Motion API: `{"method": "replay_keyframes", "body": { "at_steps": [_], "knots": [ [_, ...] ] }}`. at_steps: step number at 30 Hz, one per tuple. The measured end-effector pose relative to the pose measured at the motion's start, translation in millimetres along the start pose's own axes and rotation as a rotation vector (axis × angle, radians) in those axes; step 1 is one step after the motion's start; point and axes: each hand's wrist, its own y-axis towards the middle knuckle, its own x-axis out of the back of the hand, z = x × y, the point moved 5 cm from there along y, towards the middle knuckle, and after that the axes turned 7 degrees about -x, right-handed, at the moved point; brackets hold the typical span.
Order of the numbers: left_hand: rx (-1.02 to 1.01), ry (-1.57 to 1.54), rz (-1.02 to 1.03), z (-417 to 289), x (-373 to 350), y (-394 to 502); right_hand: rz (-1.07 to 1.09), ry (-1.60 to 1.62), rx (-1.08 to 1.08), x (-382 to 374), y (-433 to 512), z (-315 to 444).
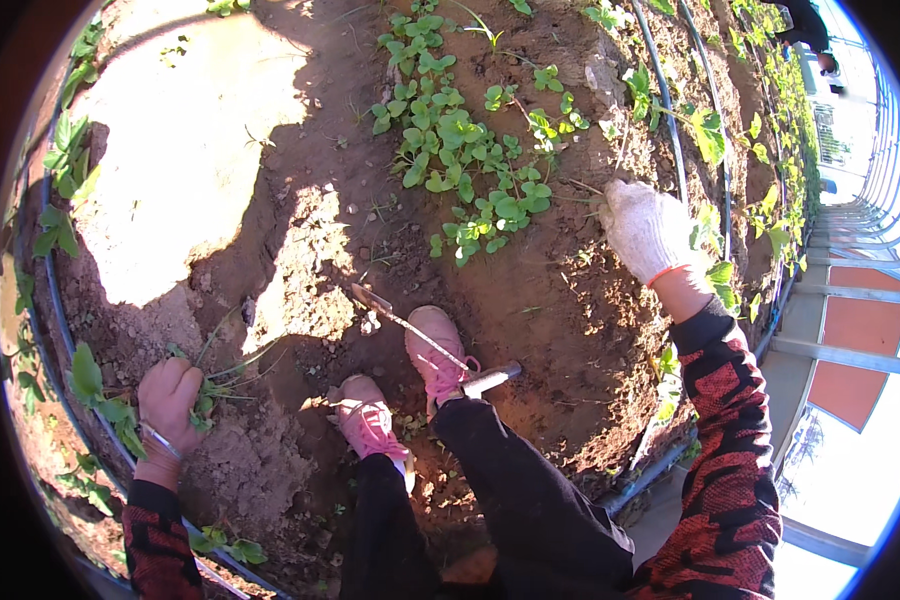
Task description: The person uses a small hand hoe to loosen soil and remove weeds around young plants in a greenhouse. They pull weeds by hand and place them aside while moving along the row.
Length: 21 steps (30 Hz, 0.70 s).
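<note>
My left hand point(170, 401), bare and with a bracelet at the wrist, is closed on a small bunch of pulled weeds point(208, 390). Long grass blades stick out of the bunch to the right. At the right, my right hand point(649, 229) wears a white knit glove with an orange cuff edge. Its fingers are pinched low over the soil at thin weed stems point(583, 186); the fingertips are partly hidden. A hand hoe point(427, 337) lies across my right shoe, its blade toward the soil and its short handle point(493, 380) near my ankle.
A dense patch of low green weeds point(457, 142) grows ahead between the rows. Drip irrigation hoses point(664, 97) run beside leafy crop plants point(709, 135) on the right; another hose point(56, 300) curves along the left. Pink shoes point(367, 420) stand on the soil. Another person point(806, 30) is far right.
</note>
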Motion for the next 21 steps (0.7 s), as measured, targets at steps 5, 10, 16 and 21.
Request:
{"method": "replay_keyframes", "body": {
  "at_steps": [5, 10, 16, 21],
  "knots": [
    [-0.005, 0.004, 0.014, -2.4, 2.2, 3.9, -0.223, 0.17, 0.167, 9.4, -12.2, 2.3],
    [-0.012, -0.006, 0.006, -3.9, 5.4, 5.8, -0.281, 0.449, 0.128, 45.7, -12.4, 6.5],
    [0.005, -0.009, 0.01, -2.0, 3.5, 3.6, -0.439, -0.096, 0.479, 23.6, 38.7, 83.9],
    [-0.001, 0.004, 0.014, -3.6, 4.4, 7.3, -0.236, -0.212, 0.519, 1.5, 75.6, 122.9]
  ]
}}
